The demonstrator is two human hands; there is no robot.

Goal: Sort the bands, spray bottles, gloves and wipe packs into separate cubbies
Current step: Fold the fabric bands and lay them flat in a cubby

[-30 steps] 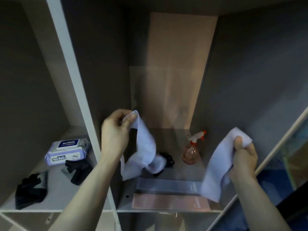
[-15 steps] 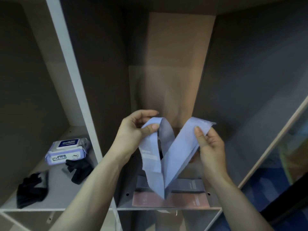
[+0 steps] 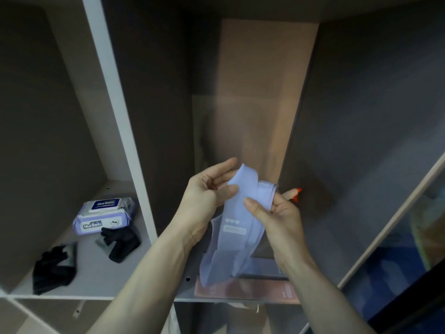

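A light blue band (image 3: 234, 227) hangs folded in front of the right cubby, above its shelf. My left hand (image 3: 208, 191) pinches its upper left fold, and my right hand (image 3: 277, 210) grips the other fold beside it. A pink band (image 3: 243, 289) lies flat at the front of that shelf, with a grey band mostly hidden behind the blue one. Only the orange nozzle of a spray bottle (image 3: 297, 192) shows behind my right hand. In the left cubby lie a purple wipe pack (image 3: 103, 215) and two black gloves (image 3: 120, 241) (image 3: 54, 268).
A white upright divider (image 3: 115, 116) separates the two cubbies. A brown back panel (image 3: 260, 97) closes the right cubby. The right cubby's side wall (image 3: 361, 141) slopes away, with a dark glass surface (image 3: 409, 273) beyond it. Lower cubbies show below the shelf edge.
My hands came together from wide apart, bringing the two ends of the blue band next to each other so it now hangs doubled. The spray bottle became mostly hidden behind my right hand.
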